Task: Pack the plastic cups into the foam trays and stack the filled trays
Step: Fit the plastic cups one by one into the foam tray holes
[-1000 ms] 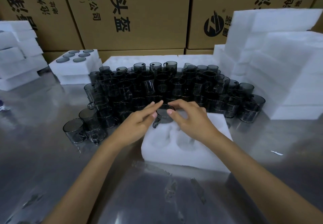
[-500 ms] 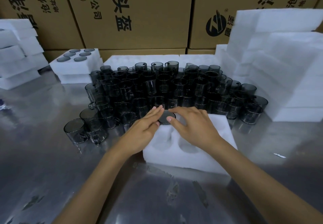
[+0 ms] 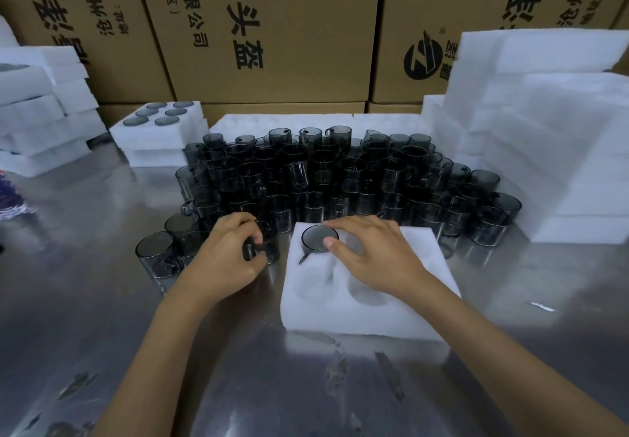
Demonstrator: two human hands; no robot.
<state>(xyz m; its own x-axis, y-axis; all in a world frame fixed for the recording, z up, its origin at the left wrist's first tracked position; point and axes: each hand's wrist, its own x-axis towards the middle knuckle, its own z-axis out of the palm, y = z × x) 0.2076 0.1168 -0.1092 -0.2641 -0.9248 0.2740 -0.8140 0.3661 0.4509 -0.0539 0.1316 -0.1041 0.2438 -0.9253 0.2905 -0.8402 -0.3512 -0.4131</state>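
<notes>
**Cups could tip, and the tray could slide**

The left hand has its fingers curled round a dark cup that stands on the tabletop, at the front of the big crowd of cups. The cups stand very close together, many of them touching. If the hand pulls this cup out sideways or too fast, it may bump the ones beside it and knock them over like dominoes. The plastic looks light, so even a small bump may be enough.

The right hand lies spread over the foam tray, and its thumb presses on the edge of the one cup in the tray. That cup sits upside down in the far left hole. The other holes that show look empty.

The foam is light and the metal tabletop looks smooth. If the right hand lifts off, the tray may slide when the next cup is pushed in. A cup that goes in tilted may jam or dent the soft foam.

A filled tray waits on the far left.
</notes>
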